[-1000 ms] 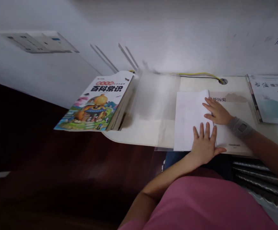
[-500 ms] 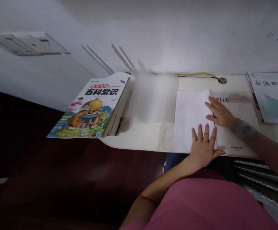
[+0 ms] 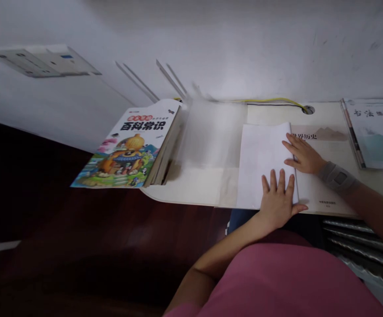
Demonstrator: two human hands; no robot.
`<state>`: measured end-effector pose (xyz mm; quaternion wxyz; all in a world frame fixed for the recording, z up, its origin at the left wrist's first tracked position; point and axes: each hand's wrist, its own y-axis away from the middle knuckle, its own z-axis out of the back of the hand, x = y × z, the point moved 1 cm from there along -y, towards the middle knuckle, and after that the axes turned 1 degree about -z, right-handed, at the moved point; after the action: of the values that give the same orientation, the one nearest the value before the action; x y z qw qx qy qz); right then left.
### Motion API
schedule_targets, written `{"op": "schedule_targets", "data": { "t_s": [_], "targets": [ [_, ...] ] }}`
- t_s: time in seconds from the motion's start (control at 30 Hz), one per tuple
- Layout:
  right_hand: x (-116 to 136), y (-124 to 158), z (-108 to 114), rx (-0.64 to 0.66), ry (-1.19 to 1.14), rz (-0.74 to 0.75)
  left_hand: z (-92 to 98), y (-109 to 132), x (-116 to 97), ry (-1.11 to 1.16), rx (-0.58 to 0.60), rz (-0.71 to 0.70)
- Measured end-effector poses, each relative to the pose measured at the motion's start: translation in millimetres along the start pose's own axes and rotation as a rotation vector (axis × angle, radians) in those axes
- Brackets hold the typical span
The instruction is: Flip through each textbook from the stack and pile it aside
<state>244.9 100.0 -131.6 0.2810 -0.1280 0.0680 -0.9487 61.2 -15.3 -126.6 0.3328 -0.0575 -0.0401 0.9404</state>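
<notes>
Left hand (image 3: pixel 277 202) and right hand (image 3: pixel 305 155): both flat, released, fingers spread. White paper (image 3: pixel 255 160) lies beneath the fingers of all 2; a beige book (image 3: pixel 315 187) extends under the right palm.

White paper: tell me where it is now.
The white paper lies right of centre in the head view, touched by the left hand and right hand, with the beige cover at its right.
</notes>
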Motion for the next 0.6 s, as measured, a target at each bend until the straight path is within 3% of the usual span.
{"op": "schedule_targets", "data": {
  "t_s": [0.6],
  "targets": [
    [2,0,-1,-0.004,0.017,-0.005,-3.2,6,15,-0.010,-0.013,0.036]
  ]
}}
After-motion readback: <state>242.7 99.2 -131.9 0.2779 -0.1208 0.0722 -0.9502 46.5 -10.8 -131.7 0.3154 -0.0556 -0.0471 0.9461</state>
